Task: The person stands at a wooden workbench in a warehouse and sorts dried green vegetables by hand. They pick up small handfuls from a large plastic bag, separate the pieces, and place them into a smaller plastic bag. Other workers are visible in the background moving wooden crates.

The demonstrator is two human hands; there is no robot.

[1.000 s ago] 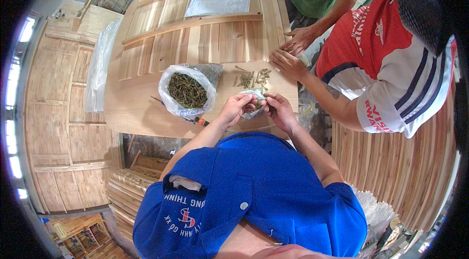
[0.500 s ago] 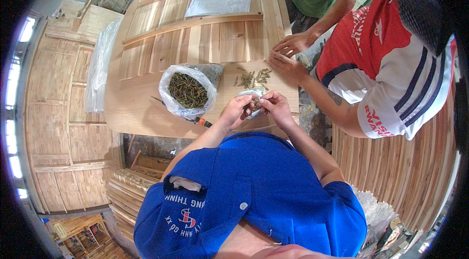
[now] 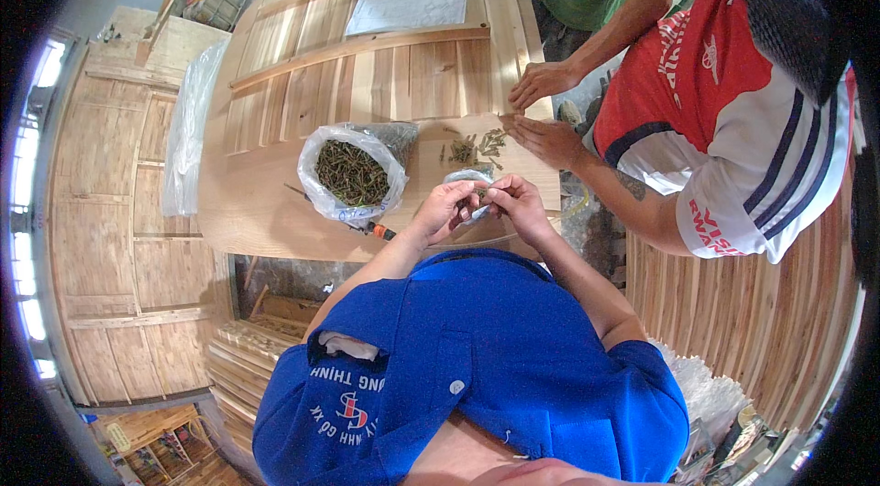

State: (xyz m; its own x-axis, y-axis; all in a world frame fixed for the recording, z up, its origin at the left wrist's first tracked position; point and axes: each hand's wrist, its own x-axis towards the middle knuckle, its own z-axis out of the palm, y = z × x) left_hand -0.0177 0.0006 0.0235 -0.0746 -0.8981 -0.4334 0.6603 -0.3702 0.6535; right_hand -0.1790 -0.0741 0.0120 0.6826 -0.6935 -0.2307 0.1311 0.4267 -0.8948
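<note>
wooden panel [image 3: 275,202]: both hands, left [image 3: 443,211] and right [image 3: 518,204], pinch small plastic bag [image 3: 467,182].

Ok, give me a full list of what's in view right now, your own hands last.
Wooden panel: one, pale wood, used as the work surface.
Large plastic bag: one, clear, open and full of dark small parts, left of the hands.
Small plastic bag: one, clear, just behind the hands.
Loose small parts: a small pile, dark, on the panel's right part.
Tool with orange handle: one, beside the large bag.
Plastic sheet: one, clear, draped at the panel's left edge.
Co-workers' hands: two in view, at the panel's right edge.
Left hand: pinching something small, too small to tell.
Right hand: meeting the left hand at the fingertips.
</note>
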